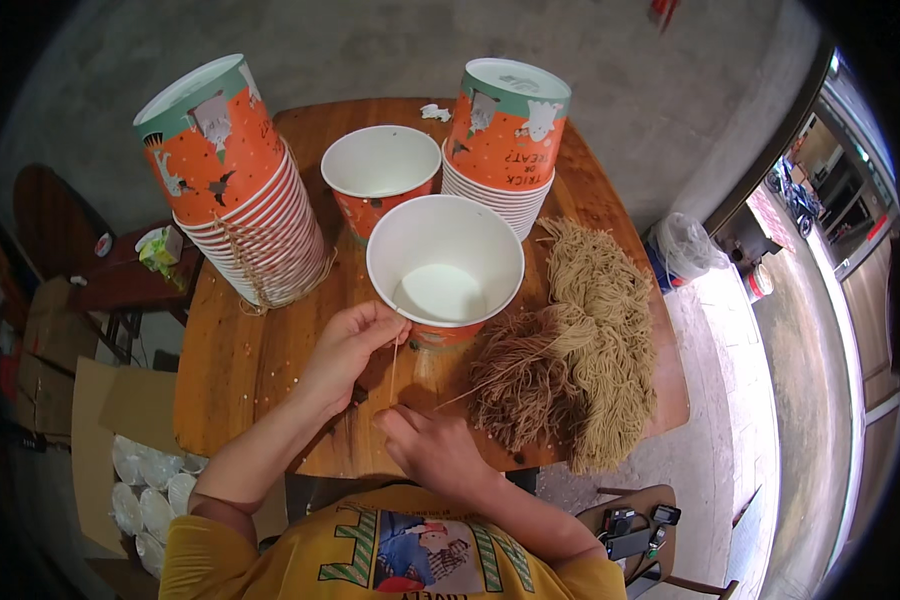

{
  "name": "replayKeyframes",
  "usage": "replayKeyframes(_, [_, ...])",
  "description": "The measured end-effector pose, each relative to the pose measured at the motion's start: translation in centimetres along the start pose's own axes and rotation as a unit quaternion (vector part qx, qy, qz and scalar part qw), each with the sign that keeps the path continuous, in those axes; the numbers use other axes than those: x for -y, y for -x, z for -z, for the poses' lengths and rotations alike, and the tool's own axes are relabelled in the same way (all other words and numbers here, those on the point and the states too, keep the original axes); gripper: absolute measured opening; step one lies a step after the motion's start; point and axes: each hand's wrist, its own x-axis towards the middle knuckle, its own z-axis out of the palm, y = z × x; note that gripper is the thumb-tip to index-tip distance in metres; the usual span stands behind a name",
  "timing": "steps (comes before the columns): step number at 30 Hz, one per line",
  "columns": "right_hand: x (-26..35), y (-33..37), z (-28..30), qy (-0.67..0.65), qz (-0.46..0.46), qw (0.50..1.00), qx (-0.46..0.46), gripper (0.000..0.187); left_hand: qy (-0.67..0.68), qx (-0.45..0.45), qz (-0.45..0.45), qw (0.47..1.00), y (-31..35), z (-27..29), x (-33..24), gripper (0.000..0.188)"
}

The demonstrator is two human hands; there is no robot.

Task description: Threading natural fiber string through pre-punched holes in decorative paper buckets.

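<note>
Your left hand (342,350) is at the near rim of the front tub (446,230), grip pinched together on a thin string (394,368), thumb and fingers right by the rim. Your right hand (434,448) is lower, just over the table (260,405) near its front edge, grip also closed on string. Strand's pulled straight between your two hands; another bit slants from your right hand toward the yarn bundle (610,345), which lies right of the front tub, tan with a darker brown part. Front tub's upright, mouth up, white inside, at the middle of the table. Second open tub (380,160) just behind it. Upside-down stacks: left stack (225,160), string draped around its rims; right stack (510,120) behind the yarn, both orange and green outside.
</note>
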Motion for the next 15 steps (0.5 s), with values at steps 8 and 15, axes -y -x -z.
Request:
replayKeyframes(8, [2.5,1.0,3.1,-0.136,0.002,0.991,-0.005,0.028,-0.185,-0.031,-0.198,0.962,1.5,-0.5,4.3,0.014])
replayKeyframes(15, [5.4,0.5,7.6,-0.328,0.029,0.944,0.021,0.011,-0.477,0.02,-0.439,0.761,2.0,-5.4,0.9,0.045])
